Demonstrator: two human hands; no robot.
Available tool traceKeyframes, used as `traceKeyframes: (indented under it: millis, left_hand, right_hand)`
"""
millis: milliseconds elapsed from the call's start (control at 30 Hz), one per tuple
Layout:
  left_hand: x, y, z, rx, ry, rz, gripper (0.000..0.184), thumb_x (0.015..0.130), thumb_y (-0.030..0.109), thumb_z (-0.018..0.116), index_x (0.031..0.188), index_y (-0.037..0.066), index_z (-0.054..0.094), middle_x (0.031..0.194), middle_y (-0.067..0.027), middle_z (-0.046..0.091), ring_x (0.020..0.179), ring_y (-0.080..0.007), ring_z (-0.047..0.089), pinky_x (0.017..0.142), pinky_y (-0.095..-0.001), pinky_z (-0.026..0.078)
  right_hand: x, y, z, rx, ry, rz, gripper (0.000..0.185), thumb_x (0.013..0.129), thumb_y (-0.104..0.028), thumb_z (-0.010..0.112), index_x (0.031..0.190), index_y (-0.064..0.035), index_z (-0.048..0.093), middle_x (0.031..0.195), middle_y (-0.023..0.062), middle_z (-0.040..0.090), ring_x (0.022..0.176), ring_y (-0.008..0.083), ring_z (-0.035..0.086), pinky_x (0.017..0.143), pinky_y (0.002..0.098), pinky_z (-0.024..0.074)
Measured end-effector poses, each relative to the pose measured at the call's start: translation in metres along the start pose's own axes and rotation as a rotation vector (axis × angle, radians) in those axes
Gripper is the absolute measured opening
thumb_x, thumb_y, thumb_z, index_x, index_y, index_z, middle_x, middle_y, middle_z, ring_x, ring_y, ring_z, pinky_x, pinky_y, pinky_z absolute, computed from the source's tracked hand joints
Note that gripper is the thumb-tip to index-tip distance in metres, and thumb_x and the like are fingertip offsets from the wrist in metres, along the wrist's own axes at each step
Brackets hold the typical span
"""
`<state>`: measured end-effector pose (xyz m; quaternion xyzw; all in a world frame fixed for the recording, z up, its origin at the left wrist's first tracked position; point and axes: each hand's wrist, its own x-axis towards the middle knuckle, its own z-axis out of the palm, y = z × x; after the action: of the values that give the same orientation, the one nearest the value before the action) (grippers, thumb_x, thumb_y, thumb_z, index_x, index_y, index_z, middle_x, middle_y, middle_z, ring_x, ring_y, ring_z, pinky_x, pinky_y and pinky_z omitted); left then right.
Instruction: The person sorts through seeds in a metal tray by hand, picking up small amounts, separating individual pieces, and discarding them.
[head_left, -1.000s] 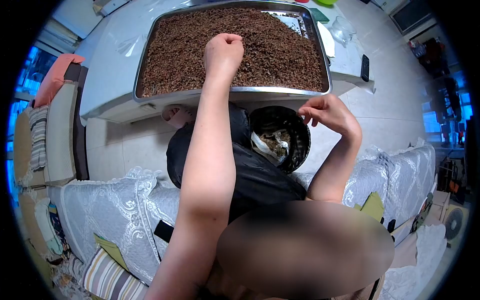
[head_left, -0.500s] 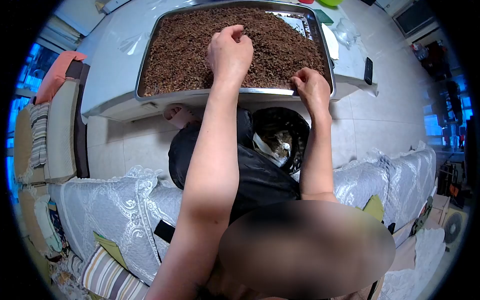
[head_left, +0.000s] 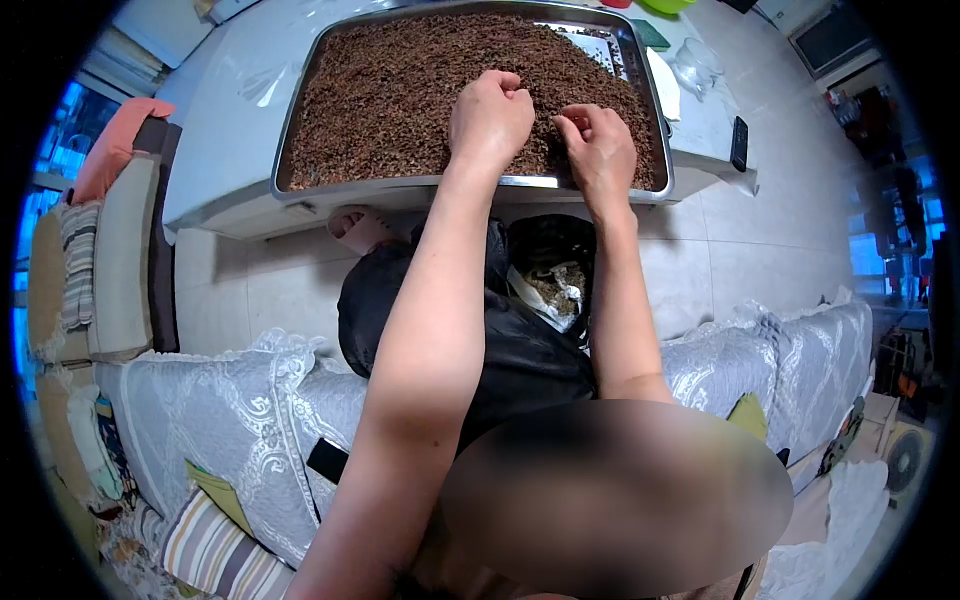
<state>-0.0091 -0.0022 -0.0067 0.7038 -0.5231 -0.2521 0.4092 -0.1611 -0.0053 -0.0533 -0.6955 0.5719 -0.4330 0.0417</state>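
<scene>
On the tabletop point(head_left: 215, 175), brown granules point(head_left: 390, 110) are being held by one tray point(head_left: 535, 182); over them, one left hand point(head_left: 488, 122) and one right hand point(head_left: 604, 158) are being held curled, each grip's closure being unclear.

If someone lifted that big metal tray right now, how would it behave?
The metal tray would probably feel heavy, since brown granules cover most of its base. It looks likely to stay fairly stiff, given its raised metal rim. If it were tilted, the granules might slide or spill, as they lie loose and uncovered.
</scene>
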Motion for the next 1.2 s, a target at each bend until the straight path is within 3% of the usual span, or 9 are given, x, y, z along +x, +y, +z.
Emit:
traceKeyframes:
  millis: [133,200,333,433,567,833,967,1067,1200]
  left_hand:
    - [-0.003,-0.001,-0.003,0.010,-0.028,-0.017,0.032,0.087,0.023,0.061,0.113,0.006,0.069,0.106,-0.0135,0.071,0.102,-0.0286,0.067,0.091,-0.0385,0.051]
    - [-0.003,-0.001,-0.004,0.015,-0.023,-0.033,0.033,0.088,0.024,0.065,0.113,0.003,0.069,0.104,-0.0140,0.072,0.100,-0.0251,0.068,0.089,-0.0347,0.052]
    - [-0.001,0.001,-0.002,0.001,-0.027,-0.028,0.030,0.087,0.021,0.059,0.110,0.006,0.070,0.106,-0.0127,0.072,0.103,-0.0310,0.067,0.093,-0.0400,0.050]
    - [0.009,-0.016,0.023,-0.230,-0.136,0.017,0.026,0.089,0.020,0.062,0.106,0.003,0.071,0.097,-0.0120,0.073,0.090,-0.0261,0.070,0.082,-0.0366,0.055]
    - [0.003,-0.008,0.034,-0.611,-0.397,-0.162,0.026,0.093,0.022,0.069,0.107,0.000,0.070,0.090,-0.0042,0.072,0.077,-0.0091,0.067,0.064,-0.0199,0.053]
    - [0.004,-0.012,0.026,-0.760,-0.460,-0.262,0.021,0.092,0.017,0.069,0.101,-0.002,0.070,0.089,-0.0073,0.072,0.075,-0.0103,0.068,0.068,-0.0198,0.057]
    - [0.001,-0.003,0.027,-0.720,-0.447,-0.229,0.021,0.093,0.016,0.067,0.100,-0.004,0.069,0.089,-0.0092,0.071,0.078,-0.0124,0.069,0.070,-0.0216,0.058]
    - [0.002,-0.007,0.032,-0.919,-0.494,-0.338,0.020,0.092,0.016,0.069,0.099,-0.003,0.069,0.088,-0.0085,0.071,0.077,-0.0119,0.069,0.069,-0.0217,0.058]
    - [-0.008,0.005,0.026,-0.789,-0.493,-0.265,0.020,0.092,0.018,0.069,0.099,-0.001,0.070,0.087,-0.0074,0.071,0.073,-0.0108,0.068,0.067,-0.0207,0.058]
  right_hand:
    - [0.001,0.002,0.015,-0.129,0.029,-0.064,0.014,0.082,-0.022,0.074,0.084,-0.0090,0.072,0.080,0.0096,0.065,0.083,0.0297,0.063,0.075,0.0421,0.0499]
    - [-0.001,0.004,0.013,-0.046,0.024,0.011,0.012,0.083,-0.021,0.073,0.083,-0.0084,0.072,0.081,0.0100,0.067,0.082,0.0296,0.064,0.074,0.0417,0.0500]
    - [0.001,0.001,0.001,0.152,0.043,0.184,0.017,0.085,-0.023,0.072,0.087,-0.0060,0.074,0.081,0.0101,0.071,0.074,0.0255,0.067,0.070,0.0364,0.0510]
    - [0.006,0.007,0.001,0.391,0.000,0.292,0.024,0.088,-0.026,0.072,0.092,-0.0027,0.074,0.080,0.0102,0.073,0.070,0.0177,0.068,0.067,0.0301,0.0512]
    - [0.005,0.005,-0.002,0.444,-0.079,0.311,0.023,0.089,-0.024,0.071,0.094,-0.0015,0.073,0.083,0.0104,0.073,0.073,0.0154,0.067,0.069,0.0293,0.0516]
    - [-0.003,0.006,-0.006,0.518,-0.127,0.260,0.020,0.090,-0.019,0.070,0.098,-0.0007,0.072,0.084,0.0069,0.073,0.072,0.0105,0.064,0.064,0.0257,0.0491]
    - [-0.004,0.009,-0.009,0.943,-0.174,0.626,0.019,0.090,-0.019,0.071,0.101,-0.0031,0.072,0.080,-0.0012,0.068,0.063,0.0017,0.054,0.052,0.0172,0.0355]
    - [-0.004,0.009,-0.012,1.135,-0.151,0.693,0.018,0.090,-0.018,0.072,0.101,-0.0038,0.072,0.081,-0.0011,0.068,0.064,0.0018,0.055,0.053,0.0174,0.0370]
    - [-0.004,0.007,-0.016,0.873,-0.162,0.576,0.018,0.089,-0.017,0.072,0.101,-0.0034,0.072,0.082,0.0003,0.069,0.068,0.0020,0.057,0.055,0.0182,0.0390]
